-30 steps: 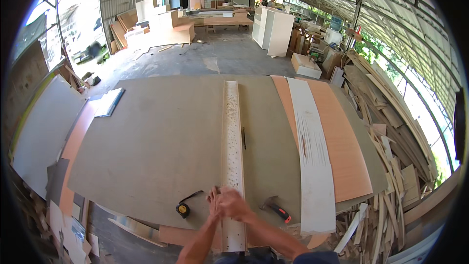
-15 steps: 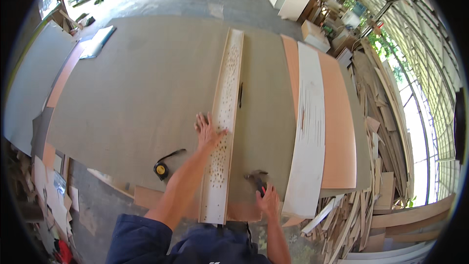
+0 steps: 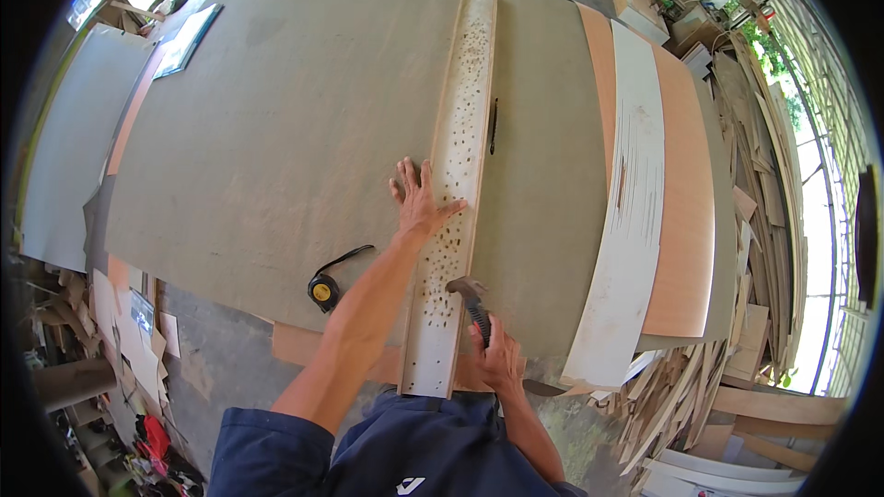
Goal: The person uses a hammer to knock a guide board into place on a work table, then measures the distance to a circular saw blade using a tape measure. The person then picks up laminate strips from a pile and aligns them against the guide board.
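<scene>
A long, narrow white board point(image 3: 428, 350) with wood-coloured edges and many dark specks or holes runs away from me across the large grey-brown sheet. Fingers spread, my left hand point(image 3: 421, 205) rests at its left edge, the thumb lying over the white face. My right hand point(image 3: 498, 357) grips the dark handle of a claw hammer point(image 3: 476, 309). The hammer's head is over the right edge of the board; whether it touches cannot be told. Left of my left forearm sits a black and yellow tape measure point(image 3: 323, 292) with a strap.
A dark pen-like stick point(image 3: 494, 126) lies on the sheet point(image 3: 313, 120), right of the board. Farther right are a scratched white panel point(image 3: 635, 193) and an orange-brown panel point(image 3: 686, 212). Scrap wood point(image 3: 677, 405) is piled beyond the right edge. A flat packet point(image 3: 188, 40) lies far left.
My right hand has brought the hammer up and left, from over the sheet to the board's right edge. My left hand stays on the board. The view has tilted downward.
</scene>
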`<state>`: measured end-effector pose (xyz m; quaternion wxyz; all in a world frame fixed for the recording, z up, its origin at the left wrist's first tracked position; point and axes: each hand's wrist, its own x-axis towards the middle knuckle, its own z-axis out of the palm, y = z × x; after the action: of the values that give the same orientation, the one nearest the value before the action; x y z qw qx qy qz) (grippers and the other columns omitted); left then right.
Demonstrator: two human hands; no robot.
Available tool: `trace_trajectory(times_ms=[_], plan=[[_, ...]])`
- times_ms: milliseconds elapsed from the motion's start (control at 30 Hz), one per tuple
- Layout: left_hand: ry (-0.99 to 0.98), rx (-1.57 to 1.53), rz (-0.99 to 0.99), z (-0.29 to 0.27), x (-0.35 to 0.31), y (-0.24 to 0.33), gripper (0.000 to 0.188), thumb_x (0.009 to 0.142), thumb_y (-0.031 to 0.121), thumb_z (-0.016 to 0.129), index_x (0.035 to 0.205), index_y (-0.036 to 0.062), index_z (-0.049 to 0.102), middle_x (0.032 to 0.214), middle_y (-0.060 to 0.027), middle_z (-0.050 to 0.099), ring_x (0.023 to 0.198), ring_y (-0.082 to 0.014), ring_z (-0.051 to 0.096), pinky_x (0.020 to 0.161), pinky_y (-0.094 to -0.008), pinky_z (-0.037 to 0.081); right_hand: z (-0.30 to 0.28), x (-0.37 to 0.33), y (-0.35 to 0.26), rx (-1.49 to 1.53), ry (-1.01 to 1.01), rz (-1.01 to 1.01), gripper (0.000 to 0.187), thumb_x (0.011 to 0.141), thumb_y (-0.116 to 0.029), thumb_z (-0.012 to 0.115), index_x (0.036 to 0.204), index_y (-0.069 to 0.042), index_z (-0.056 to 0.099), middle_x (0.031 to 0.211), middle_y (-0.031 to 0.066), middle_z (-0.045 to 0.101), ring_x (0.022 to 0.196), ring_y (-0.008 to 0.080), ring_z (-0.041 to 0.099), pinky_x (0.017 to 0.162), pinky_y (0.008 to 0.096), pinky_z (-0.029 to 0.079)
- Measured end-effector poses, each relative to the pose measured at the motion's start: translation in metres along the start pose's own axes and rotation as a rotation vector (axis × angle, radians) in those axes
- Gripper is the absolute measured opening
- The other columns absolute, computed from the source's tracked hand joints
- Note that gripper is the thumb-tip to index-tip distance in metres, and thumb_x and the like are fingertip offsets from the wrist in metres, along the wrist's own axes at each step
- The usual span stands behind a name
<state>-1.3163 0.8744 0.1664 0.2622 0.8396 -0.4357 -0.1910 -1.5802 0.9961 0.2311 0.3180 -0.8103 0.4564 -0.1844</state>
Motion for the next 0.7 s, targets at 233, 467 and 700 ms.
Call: trace_trajectory(times_ms=[233, 467, 700], plan=[[-0.040, 0.038, -0.010, -0.003, 0.000, -0.004, 0.116, 0.065, 0.066, 0.070, 0.148, 0.0060, 0.015, 0.154, -0.0217, -0.002, 0.144, -0.0328, -0.009, 0.114, -0.0502, -0.005, -0.001, 0.036, -0.039, 0.002, 0.067, -0.185, 0.029, 0.089, -0.020, 0.061, 0.109, 0.000, 0.055, 0.084, 0.0177, 0.064, 0.068, 0.0347, 0.062, 0.060, 0.0409, 0.049], [-0.023, 0.019, 0.014, -0.003, 0.002, -0.003, 0.115, 0.066, 0.066, 0.070, 0.148, 0.0071, 0.015, 0.155, -0.0203, -0.001, 0.144, -0.0312, -0.010, 0.113, -0.0500, -0.006, 0.013, 0.047, -0.028, 0.054, 0.246, -0.431, 0.028, 0.083, -0.013, 0.064, 0.103, 0.002, 0.054, 0.074, 0.0140, 0.056, 0.063, 0.0293, 0.057, 0.058, 0.0368, 0.041], [0.000, 0.028, 0.017, -0.003, 0.002, -0.007, 0.116, 0.065, 0.066, 0.071, 0.146, 0.0054, 0.016, 0.154, -0.0214, 0.001, 0.144, -0.0323, -0.007, 0.113, -0.0506, -0.005, 0.009, 0.054, -0.042, -0.133, 0.157, -0.318, 0.026, 0.082, -0.015, 0.066, 0.099, 0.002, 0.056, 0.070, 0.0127, 0.056, 0.061, 0.0297, 0.055, 0.060, 0.0392, 0.040]])
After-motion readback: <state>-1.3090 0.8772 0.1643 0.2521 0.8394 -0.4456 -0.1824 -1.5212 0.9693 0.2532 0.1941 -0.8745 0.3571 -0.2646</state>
